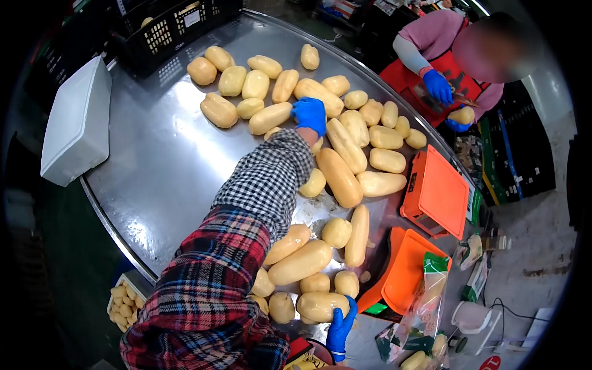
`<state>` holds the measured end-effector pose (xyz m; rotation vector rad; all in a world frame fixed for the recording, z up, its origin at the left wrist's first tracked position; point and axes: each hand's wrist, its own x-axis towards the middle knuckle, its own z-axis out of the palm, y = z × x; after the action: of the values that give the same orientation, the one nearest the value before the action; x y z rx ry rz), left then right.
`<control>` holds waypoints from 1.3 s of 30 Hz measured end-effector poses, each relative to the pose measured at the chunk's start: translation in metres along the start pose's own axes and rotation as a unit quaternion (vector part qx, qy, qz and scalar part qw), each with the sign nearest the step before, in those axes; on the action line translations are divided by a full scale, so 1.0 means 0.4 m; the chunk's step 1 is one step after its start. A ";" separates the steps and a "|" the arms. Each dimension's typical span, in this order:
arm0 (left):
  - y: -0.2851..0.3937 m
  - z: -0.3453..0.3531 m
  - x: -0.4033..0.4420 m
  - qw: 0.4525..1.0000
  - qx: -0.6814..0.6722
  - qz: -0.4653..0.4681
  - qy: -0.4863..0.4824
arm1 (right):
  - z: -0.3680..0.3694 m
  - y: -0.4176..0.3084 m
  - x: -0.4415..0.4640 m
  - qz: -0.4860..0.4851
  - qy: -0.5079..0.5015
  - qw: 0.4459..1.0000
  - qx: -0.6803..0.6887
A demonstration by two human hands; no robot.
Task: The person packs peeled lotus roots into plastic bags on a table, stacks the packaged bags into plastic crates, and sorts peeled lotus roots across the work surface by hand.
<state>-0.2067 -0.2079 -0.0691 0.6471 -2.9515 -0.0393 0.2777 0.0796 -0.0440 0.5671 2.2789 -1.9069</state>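
Observation:
Peeled lotus root pieces, pale yellow and wet, lie spread over a metal table (166, 172). My left hand (309, 115), in a blue glove, is stretched far forward with its fingers curled at the end of a lotus root (270, 118); the sleeve and the back of the hand partly hide the grip. A thicker lotus root (319, 97) lies right beyond that hand. Close to the near edge, my right hand (340, 327), also blue-gloved, has its fingers around the right end of a stout lotus root (320, 306). More pieces crowd beside it.
Two orange-topped scales (436, 192) (404, 271) stand at the right, with a printed plastic bag (425, 302) by the nearer one. A white foam box (77, 120) and a black crate (176, 31) sit at the far left. Across the table, a blue-gloved co-worker (431, 68) holds a piece.

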 end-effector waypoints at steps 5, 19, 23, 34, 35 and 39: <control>-0.089 -0.080 -0.028 0.930 -0.350 0.100 -0.038 | -0.006 -0.005 -0.008 -0.018 -0.008 1.000 -0.003; -0.082 -0.429 -0.888 0.318 -0.755 0.049 -0.572 | -0.107 -0.159 -0.036 -0.372 0.067 0.917 -0.131; -0.026 -0.358 -1.114 0.290 -0.659 -0.035 -0.693 | -0.160 -0.078 -0.095 -0.392 0.056 0.913 -0.098; 0.247 -0.376 -1.226 0.647 -0.358 0.184 -0.647 | -0.445 0.130 -0.227 -0.042 0.114 0.815 0.566; 0.272 -0.369 -1.236 0.635 -0.381 0.163 -0.652 | -0.453 0.115 -0.208 -0.053 0.098 0.817 0.566; 0.324 -0.303 -1.241 0.598 -0.506 0.207 -0.585 | -0.469 0.060 -0.148 -0.073 0.069 0.844 0.528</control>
<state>0.2020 0.1176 0.0027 -0.4965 -2.9108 -2.7241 0.3684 0.2521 -0.0093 0.6141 1.1125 -3.1941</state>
